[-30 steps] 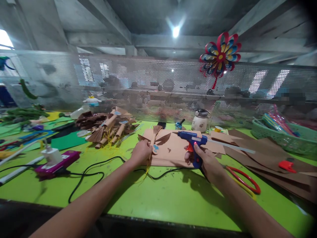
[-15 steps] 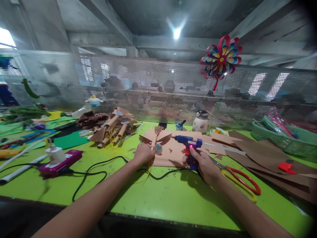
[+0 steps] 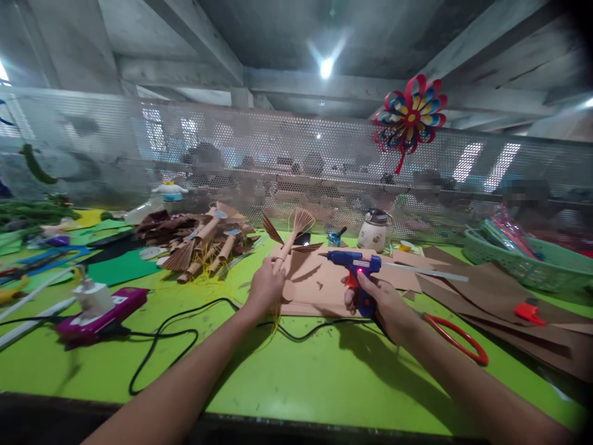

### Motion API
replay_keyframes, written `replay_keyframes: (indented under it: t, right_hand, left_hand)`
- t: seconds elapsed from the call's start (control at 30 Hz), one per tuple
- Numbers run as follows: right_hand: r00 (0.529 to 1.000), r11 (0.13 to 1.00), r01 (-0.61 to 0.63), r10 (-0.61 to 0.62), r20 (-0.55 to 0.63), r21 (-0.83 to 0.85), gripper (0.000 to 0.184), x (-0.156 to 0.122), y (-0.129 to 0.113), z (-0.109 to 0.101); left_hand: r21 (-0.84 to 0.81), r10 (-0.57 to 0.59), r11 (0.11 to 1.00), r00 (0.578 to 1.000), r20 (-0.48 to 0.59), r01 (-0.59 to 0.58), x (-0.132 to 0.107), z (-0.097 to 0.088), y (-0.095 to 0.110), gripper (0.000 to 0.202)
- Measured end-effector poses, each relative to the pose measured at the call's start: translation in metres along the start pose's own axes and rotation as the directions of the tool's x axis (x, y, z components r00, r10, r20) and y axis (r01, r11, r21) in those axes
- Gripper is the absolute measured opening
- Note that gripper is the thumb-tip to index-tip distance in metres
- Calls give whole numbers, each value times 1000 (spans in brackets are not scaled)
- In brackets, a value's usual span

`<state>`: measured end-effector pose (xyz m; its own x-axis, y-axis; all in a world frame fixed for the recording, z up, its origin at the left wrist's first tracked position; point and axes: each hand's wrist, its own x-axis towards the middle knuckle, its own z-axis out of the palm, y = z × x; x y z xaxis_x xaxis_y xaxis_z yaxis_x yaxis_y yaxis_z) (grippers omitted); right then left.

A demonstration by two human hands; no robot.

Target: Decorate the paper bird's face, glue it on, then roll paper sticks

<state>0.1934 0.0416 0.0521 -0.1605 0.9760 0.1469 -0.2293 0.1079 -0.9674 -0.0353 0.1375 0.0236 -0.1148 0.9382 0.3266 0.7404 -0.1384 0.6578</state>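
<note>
My left hand (image 3: 267, 285) is closed round a rolled brown paper figure (image 3: 290, 243), which has a pleated fan at its top and pleated wings at its sides. Yellow strings trail below that hand. In my right hand (image 3: 382, 303) is a blue glue gun (image 3: 356, 264) with a lit red light and a clear glue stick sticking out of its back. Its nozzle points left, close to the right-hand wing. Underneath lies a stack of brown cardboard (image 3: 303, 296). Red-handled scissors (image 3: 458, 339) lie partly hidden behind my right forearm.
A pile of similar paper figures (image 3: 215, 241) lies to the left. Nearer, a purple power strip (image 3: 102, 314) feeds a black cable (image 3: 189, 312) across the green table. Brown sheets (image 3: 482, 296) and a green basket (image 3: 523, 259) occupy the right. A jar (image 3: 373, 230) stands behind.
My left hand has raised and tilted the paper figure, turning its fan up and to the right. The glue gun stays in my right hand, nearly level. The view has shifted slightly.
</note>
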Motion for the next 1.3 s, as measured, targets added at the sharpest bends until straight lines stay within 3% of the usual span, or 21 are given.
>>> replay_keyframes:
  t: [0.13, 0.23, 0.33, 0.43, 0.57, 0.8, 1.07, 1.3]
  right_hand:
    - [999, 999, 41, -41, 14, -15, 32, 2, -5, 4]
    - [995, 994, 96, -96, 3, -48, 32, 5, -4, 7]
    - [991, 986, 132, -132, 1, -105, 33, 4, 0, 7]
    - [994, 976, 111, -111, 11, -187, 35, 0, 2, 5]
    - [999, 938, 41, -35, 25, -343, 37, -8, -2, 6]
    - [994, 829, 94, -106, 11, -552, 36, -9, -1, 4]
    - [990, 795, 100, -138, -18, -598, 35, -11, 1, 0]
    - [992, 797, 110, -129, 10, -594, 34, -10, 5, -4]
  left_hand:
    - [-93, 91, 992, 996, 19, -89, -8, -8, 13, 22]
    - [-300, 197, 938, 979, 43, -175, -17, -11, 21, 24]
    - [-502, 241, 854, 959, 146, -138, -29, -12, 28, 25]
    - [-590, 243, 802, 951, 192, -86, -39, -14, 34, 27]
    - [-618, 233, 785, 941, 244, -34, -45, -16, 37, 29]
    - [-695, 275, 719, 917, 287, 2, -51, -12, 40, 24]
    - [-711, 276, 695, 874, 401, 106, -58, -16, 45, 27]
    - [-735, 287, 664, 860, 422, 139, -57, -18, 45, 28]
